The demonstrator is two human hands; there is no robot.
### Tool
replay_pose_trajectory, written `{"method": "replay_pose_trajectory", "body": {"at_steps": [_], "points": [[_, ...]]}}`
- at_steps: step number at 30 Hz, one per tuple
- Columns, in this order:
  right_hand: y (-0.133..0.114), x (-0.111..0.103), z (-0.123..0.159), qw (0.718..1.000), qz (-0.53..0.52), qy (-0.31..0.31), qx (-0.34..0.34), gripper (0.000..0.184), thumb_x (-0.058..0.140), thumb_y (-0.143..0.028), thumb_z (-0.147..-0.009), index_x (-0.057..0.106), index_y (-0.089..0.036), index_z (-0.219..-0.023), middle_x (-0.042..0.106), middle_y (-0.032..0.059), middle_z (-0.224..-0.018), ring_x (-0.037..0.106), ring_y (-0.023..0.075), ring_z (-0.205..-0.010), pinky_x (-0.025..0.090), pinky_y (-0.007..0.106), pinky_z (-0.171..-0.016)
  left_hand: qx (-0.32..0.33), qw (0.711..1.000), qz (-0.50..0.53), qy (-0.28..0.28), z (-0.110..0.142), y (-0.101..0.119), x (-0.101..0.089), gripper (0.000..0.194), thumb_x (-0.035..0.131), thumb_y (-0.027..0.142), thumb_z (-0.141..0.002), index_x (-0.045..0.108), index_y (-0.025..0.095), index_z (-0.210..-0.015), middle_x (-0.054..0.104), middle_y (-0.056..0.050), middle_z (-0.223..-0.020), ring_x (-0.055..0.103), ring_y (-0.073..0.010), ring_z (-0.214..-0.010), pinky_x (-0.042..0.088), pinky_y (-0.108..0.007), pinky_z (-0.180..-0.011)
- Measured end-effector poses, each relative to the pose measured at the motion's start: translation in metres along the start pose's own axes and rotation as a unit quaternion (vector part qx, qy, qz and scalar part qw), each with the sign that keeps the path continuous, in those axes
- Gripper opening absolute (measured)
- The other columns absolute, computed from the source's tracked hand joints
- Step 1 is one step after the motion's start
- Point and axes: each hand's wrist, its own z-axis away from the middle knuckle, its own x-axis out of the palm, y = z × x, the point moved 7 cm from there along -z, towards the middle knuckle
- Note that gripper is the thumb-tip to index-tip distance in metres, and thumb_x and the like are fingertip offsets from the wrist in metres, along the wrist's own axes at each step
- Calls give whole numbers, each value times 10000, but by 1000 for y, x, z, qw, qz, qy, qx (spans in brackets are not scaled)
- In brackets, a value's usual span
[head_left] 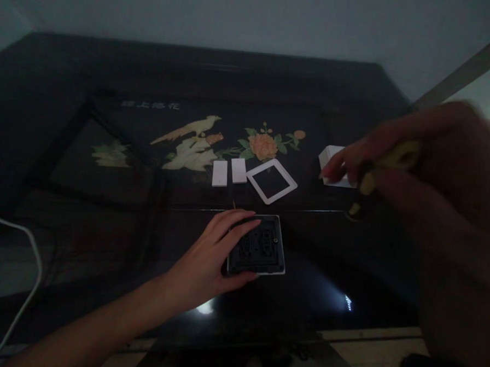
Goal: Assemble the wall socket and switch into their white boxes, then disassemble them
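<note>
My left hand (219, 248) grips a square light switch body (262, 247) with a dark inside and a pale rim, fingers over its top edge and thumb along the bottom. A small screw shows near its right side. Raised on the right, my right hand (429, 182) is blurred and closed around a yellow-and-black screwdriver (368, 184); I cannot make out its tip. Behind those fingers is a white box-like piece (332, 154), partly covered. Beyond the switch body lie two white rectangular switch covers (220, 174) and a white square frame (261, 169), turned cornerwise.
The glossy black table (173, 289) carries an inlaid picture of a bird (194, 127) and a flower (263, 146). A white cable (34, 249) hangs at the left, with something yellow at its end. A pale wall stands behind the table.
</note>
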Motion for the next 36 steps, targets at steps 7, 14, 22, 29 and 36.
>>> {"method": "replay_pose_trajectory", "body": {"at_steps": [7, 14, 22, 29, 36], "points": [[21, 79, 36, 978, 63, -199, -13, 124, 584, -119, -877, 640, -204, -946, 682, 31, -919, 677, 172, -780, 526, 280, -645, 1, 1000, 7, 5, 0, 0, 2, 730, 702, 286, -834, 302, 311, -1445, 355, -104, -1492, 345, -327, -1381, 367, -590, -1126], [23, 90, 43, 966, 151, -211, -20, 118, 633, -110, -862, 667, -194, -937, 727, 21, -874, 709, 192, -729, 505, 289, -614, 10, 1000, -1, 13, 0, -1, 2, 729, 698, 296, -834, 306, 303, -1448, 355, -115, -1484, 353, -335, -1378, 364, -585, -1127], [14, 96, 46, 950, 215, -223, -34, 109, 636, -128, -869, 654, -183, -962, 723, 26, -882, 717, 212, -702, 462, 296, -541, 13, 1000, -8, 16, 0, -1, 2, 730, 710, 303, -821, 323, 275, -1439, 361, -122, -1484, 354, -328, -1379, 359, -567, -1135], [17, 101, 46, 952, 204, -227, -18, 83, 590, -139, -900, 597, -179, -972, 712, 29, -869, 718, 213, -691, 452, 295, -529, 9, 1000, -3, 17, 0, -2, 1, 740, 709, 314, -814, 322, 288, -1444, 372, -111, -1482, 371, -326, -1364, 379, -559, -1120], [28, 107, 55, 957, 120, -263, 23, 54, 553, -144, -914, 539, -193, -932, 678, 54, -929, 698, 201, -746, 526, 317, -626, 2, 999, -5, 32, -2, 0, -2, 719, 714, 294, -804, 350, 280, -1424, 401, -111, -1456, 397, -320, -1337, 391, -549, -1111]]}}
